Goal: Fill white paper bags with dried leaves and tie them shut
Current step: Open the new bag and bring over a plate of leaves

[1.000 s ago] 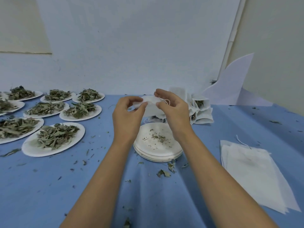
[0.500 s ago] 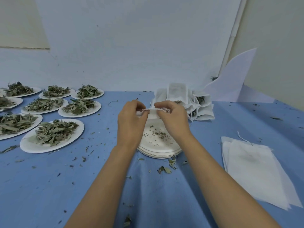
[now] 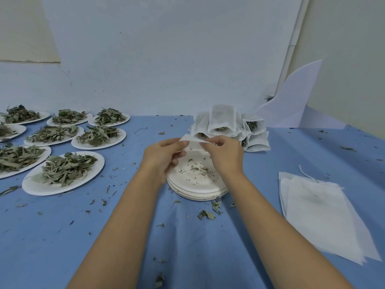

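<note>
1. Several plates of dried leaves [image 3: 66, 174] lie well out to the left of the left hand [image 3: 164, 157], on the blue counter [image 3: 62, 236]; the nearest full plate sits just beyond that wrist's outer side.
2. Left hand pinches the left end of a white paper bag [image 3: 192, 141], thumb and fingers closed on its edge.
3. Between both hands the bag's top edge runs left to right, held above a stack of emptied plates [image 3: 198, 184] directly beneath.
4. Right hand [image 3: 225, 155] grips the bag's right end, where a thin string appears bunched at its fingertips; the tie itself is too small to judge.
5. Beyond the right hand stands a pile of filled bags [image 3: 229, 126], likely where this one goes, so the right hand is nearer.
6. Flat empty bags [image 3: 323, 215] lie well to the right.
</note>
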`<action>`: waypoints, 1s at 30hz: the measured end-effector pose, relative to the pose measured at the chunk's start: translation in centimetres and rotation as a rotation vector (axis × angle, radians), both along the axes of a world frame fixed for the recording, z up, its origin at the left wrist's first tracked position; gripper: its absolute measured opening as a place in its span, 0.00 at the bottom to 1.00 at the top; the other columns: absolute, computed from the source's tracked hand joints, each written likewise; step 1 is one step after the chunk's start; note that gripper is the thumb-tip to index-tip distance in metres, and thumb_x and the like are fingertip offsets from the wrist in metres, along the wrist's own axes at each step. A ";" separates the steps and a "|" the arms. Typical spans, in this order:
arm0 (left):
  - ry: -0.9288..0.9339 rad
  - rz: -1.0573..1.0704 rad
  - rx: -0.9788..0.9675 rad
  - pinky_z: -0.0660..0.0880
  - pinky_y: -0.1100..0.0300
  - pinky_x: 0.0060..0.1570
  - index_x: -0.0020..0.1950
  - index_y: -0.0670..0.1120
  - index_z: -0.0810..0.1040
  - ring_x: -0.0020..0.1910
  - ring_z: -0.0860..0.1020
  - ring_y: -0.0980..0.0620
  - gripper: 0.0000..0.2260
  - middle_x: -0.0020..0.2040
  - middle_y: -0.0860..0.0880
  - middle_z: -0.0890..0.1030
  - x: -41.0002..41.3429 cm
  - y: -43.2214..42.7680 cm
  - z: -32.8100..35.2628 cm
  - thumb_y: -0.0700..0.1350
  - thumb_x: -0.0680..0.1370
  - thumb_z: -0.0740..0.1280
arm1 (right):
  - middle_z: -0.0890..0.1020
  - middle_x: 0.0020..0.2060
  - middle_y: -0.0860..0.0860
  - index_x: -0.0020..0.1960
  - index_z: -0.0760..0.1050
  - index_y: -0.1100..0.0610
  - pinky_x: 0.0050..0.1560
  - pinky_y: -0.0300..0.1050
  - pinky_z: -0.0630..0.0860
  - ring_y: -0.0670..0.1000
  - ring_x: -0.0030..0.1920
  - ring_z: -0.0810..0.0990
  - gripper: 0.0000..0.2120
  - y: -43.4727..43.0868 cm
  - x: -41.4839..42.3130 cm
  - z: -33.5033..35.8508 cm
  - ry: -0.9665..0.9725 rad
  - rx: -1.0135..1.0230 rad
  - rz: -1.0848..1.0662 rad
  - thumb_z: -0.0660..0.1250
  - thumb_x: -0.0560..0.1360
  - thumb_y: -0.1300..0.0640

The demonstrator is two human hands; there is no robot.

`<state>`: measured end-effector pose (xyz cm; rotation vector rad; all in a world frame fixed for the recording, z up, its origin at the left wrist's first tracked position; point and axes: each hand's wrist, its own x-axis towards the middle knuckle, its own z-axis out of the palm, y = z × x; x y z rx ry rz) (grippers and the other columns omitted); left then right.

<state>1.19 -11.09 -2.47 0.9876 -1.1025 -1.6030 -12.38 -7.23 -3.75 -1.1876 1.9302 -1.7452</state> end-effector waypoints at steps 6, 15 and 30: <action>0.375 -0.354 0.338 0.59 0.72 0.15 0.41 0.43 0.77 0.19 0.66 0.60 0.02 0.36 0.48 0.80 0.4 0.0 -0.1 0.38 0.70 0.67 | 0.77 0.27 0.43 0.36 0.81 0.50 0.34 0.38 0.71 0.43 0.30 0.73 0.05 0.1 0.1 0.3 -0.165 0.031 0.056 0.75 0.69 0.54; 0.444 -0.169 0.305 0.55 0.69 0.16 0.37 0.46 0.70 0.18 0.60 0.58 0.12 0.25 0.53 0.66 0.3 -0.7 -0.3 0.47 0.80 0.63 | 0.75 0.27 0.48 0.39 0.74 0.58 0.20 0.31 0.56 0.42 0.23 0.68 0.03 0.6 0.0 1.7 -1.121 0.205 0.645 0.68 0.69 0.63; 0.267 -0.159 0.088 0.56 0.68 0.19 0.42 0.46 0.72 0.20 0.62 0.58 0.06 0.29 0.52 0.71 0.3 -0.3 0.2 0.42 0.78 0.65 | 0.73 0.29 0.49 0.36 0.72 0.57 0.24 0.34 0.59 0.45 0.27 0.68 0.08 0.8 0.3 2.2 -0.777 0.132 0.630 0.66 0.71 0.66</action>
